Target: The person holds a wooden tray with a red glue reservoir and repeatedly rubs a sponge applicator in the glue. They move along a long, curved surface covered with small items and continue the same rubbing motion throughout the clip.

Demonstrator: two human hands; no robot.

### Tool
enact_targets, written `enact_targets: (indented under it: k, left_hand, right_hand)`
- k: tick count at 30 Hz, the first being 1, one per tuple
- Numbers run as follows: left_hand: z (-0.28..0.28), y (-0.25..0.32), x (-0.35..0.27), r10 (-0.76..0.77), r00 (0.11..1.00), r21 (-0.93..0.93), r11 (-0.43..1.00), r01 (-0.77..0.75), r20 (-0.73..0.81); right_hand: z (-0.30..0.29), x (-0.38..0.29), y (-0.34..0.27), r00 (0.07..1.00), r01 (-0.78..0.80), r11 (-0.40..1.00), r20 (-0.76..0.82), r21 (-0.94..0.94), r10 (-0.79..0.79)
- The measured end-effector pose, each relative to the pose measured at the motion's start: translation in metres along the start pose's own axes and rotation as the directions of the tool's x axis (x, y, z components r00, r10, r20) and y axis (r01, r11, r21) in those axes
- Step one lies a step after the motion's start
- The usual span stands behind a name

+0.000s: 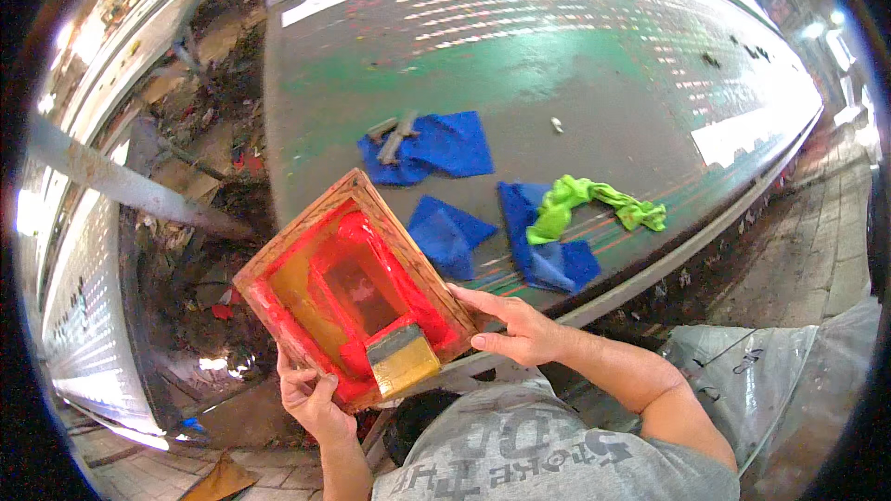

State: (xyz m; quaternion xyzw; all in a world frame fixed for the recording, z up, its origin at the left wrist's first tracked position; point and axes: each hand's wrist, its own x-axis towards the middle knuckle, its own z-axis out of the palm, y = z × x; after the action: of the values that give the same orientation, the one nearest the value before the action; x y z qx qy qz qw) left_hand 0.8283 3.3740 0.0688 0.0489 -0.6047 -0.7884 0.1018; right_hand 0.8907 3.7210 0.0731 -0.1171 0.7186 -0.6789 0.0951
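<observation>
Between my two hands is a wood-edged screen-printing frame (404, 240), tilted over the near left corner of a long printing table. Thick red ink (420, 299) lines the inside of its border and surrounds a darker rectangle of mesh. Inside the frame, near its lower edge, rests a squeegee (406, 362) with a yellowish handle and a dark strip. My left hand (313, 390) grips the frame's lower left side, thumb on top. At the right corner, my right hand (518, 330) holds the wooden edge between thumb and fingers. The frame's underside is hidden.
On the printing table (487, 90) lie blue fabric pieces (452, 142), a bright green cloth (571, 198) and small greyish strips (397, 139). A metal pole (139, 177) slants in from the left. Clear plastic sheeting (745, 369) hangs at the right.
</observation>
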Motion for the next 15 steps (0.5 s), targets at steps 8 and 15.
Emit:
enact_targets:
  k: [8, 15]
  left_hand:
    - [0.110, 0.016, -0.054, -0.068, 0.997, 0.042, 0.997, 0.070, -0.047]
    - [0.131, -0.016, -0.038, -0.041, 0.999, 0.025, 0.999, 0.041, 0.026]
  right_hand:
    - [-0.095, -0.058, -0.001, 0.999, -0.035, 0.995, 0.034, 0.093, 0.031]
    - [-0.131, -0.059, 0.002, 0.995, -0.103, 0.980, 0.011, 0.169, 0.102]
